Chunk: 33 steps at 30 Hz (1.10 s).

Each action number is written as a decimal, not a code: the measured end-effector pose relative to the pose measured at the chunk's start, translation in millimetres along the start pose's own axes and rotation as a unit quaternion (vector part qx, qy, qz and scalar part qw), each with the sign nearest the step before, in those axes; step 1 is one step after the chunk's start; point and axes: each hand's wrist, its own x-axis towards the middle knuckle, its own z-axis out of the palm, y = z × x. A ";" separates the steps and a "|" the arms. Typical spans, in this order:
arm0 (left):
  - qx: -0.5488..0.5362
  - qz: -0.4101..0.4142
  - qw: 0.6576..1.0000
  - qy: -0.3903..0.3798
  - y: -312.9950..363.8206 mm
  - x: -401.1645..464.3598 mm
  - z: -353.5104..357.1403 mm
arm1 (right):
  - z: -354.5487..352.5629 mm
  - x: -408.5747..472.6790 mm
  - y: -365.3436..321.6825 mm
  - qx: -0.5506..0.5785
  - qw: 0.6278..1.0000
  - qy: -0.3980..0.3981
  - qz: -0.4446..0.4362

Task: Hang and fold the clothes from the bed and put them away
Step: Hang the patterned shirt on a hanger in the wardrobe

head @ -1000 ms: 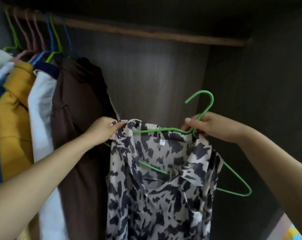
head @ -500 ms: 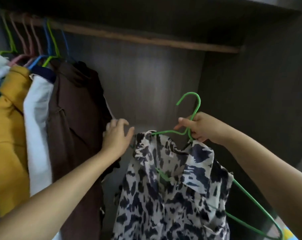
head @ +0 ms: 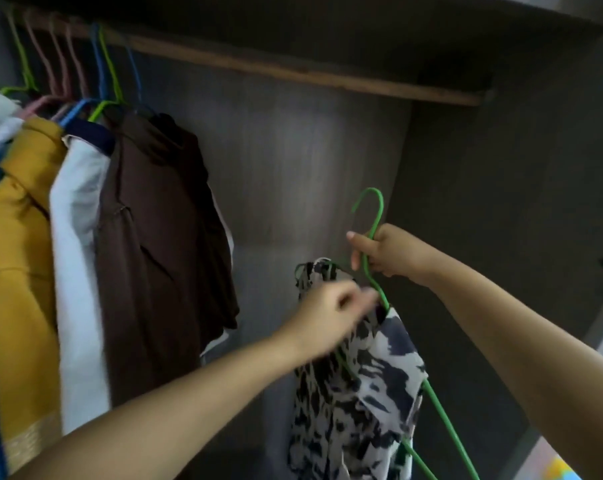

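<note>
Item: black-and-white animal-print soft blouse [head: 372, 382], at five o'clock in the frame inside the dark wooden wardrobe [head: 293, 174], draped unevenly on a thin green wire hanger [head: 374, 233]. Right hand [head: 384, 252] pinches the hanger neck below the hook. Left hand [head: 331, 315], blurred, fingers curled at the collar; grip uncertain. Handling: light, limp, likely slippery; carry by hanger neck. Wooden rail [head: 293, 72] at twelve o'clock; brown hanging garment [head: 161, 244] at nine.

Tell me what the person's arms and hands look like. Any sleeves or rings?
Both arms are bare as far as the picture shows: no sleeves in view, no watch or bracelet at the wrists. The right hand shows no ring that I can see, and one short plain fingernail. The left hand is blurred, so rings or nails there cannot be told.
</note>
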 end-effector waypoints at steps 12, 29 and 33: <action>0.267 -0.089 0.956 0.087 -69.5 59.4 -67.2 | -24.1 -18.8 -18.5 0.148 0.985 -0.081 -0.045; 0.138 -0.151 0.966 0.158 24.6 24.0 -106.8 | 28.0 106.2 -121.1 0.188 0.971 0.108 -0.100; 0.135 -0.157 0.944 0.258 26.7 41.3 -172.9 | 52.1 120.5 -156.9 0.110 0.967 0.068 -0.221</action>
